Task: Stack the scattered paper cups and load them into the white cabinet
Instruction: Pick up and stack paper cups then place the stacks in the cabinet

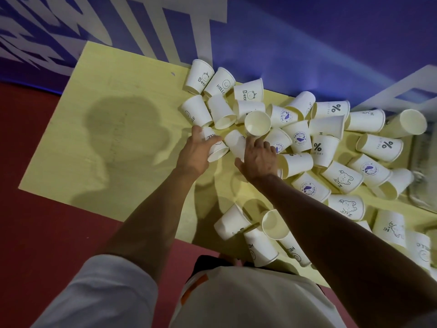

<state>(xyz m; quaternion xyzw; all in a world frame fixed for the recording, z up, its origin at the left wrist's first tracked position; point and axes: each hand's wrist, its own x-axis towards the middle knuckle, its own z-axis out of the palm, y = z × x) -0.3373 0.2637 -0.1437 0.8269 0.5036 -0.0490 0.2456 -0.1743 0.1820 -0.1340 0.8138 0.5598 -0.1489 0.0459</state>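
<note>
Several white paper cups (326,129) lie scattered on their sides across a yellow board (123,143), most of them piled at its far right. My left hand (195,151) grips a cup printed HELLO (216,149) at the pile's left edge. My right hand (259,158) is beside it, thumb and fingers around a plain cup (235,143) lying on its side. Its fingertips touch the base of a cup whose open mouth (257,124) faces up. A few more cups (257,235) lie near my body. I cannot pick out the white cabinet.
The board lies on a red floor (47,221) with a blue and white printed surface (307,39) behind it. A clear container (423,166) sits at the right edge among the cups. The board's left half holds only my shadow.
</note>
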